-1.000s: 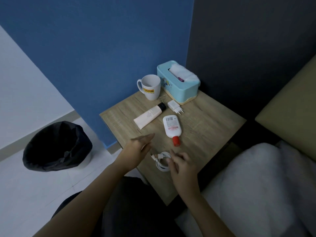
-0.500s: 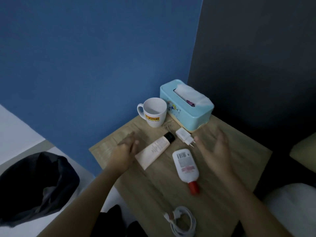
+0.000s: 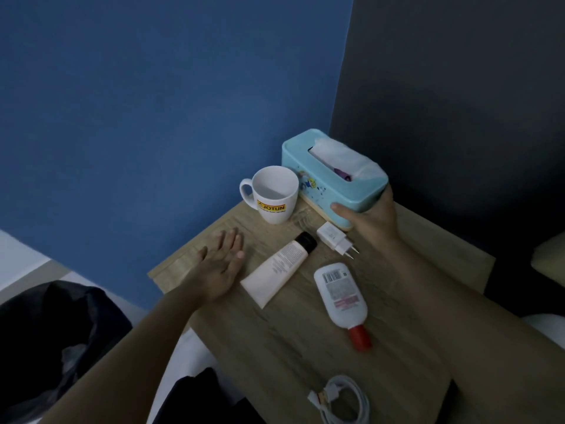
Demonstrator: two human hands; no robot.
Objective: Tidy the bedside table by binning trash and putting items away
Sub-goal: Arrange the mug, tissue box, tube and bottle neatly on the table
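Observation:
My right hand (image 3: 371, 220) grips the near end of the light blue tissue box (image 3: 328, 175) at the back of the wooden bedside table (image 3: 305, 347), thumb on its front side. My left hand (image 3: 218, 264) lies flat and open on the table's left part, holding nothing. Between the hands lie a pale cream tube with a black cap (image 3: 279, 267), a white charger plug (image 3: 334, 240) and a white bottle with a red cap (image 3: 342, 298). A white mug marked JOTUN (image 3: 273, 194) stands left of the tissue box. A coiled white cable (image 3: 342, 400) sits at the near edge.
A bin lined with a black bag (image 3: 52, 338) stands on the floor to the lower left. A blue wall and a dark wall meet behind the table. Bedding shows at the right edge.
My right hand moved forward from above the table and took hold of the tissue box. My left hand settled flat beside the tube. The view shifted closer to the table.

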